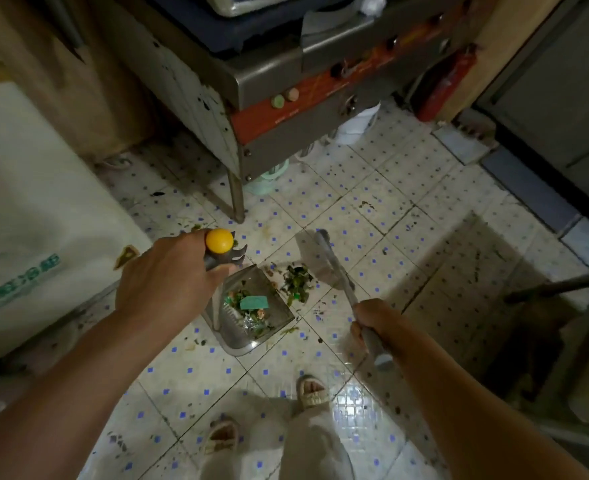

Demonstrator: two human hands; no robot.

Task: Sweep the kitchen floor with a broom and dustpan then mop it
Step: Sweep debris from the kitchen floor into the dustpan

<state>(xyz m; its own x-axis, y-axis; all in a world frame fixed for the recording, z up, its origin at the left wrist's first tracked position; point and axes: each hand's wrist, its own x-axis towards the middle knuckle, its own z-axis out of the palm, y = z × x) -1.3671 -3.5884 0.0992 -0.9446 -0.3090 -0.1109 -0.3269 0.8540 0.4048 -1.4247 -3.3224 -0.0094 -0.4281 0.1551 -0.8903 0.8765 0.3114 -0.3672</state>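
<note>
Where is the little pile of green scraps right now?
The green scraps lie mid-floor, between the dustpan on their left and the broom on their right.

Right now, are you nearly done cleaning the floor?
Not yet. Some scraps and a green paper already lie in the grey metal dustpan, held by the left hand at its yellow-capped handle. The right hand grips the grey broom beside a leafy green pile still on the dotted tile floor. No mop shows.

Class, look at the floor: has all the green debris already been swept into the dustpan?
No. A pile of green scraps lies on the tiles beside the dustpan, between it and the broom head.
</note>
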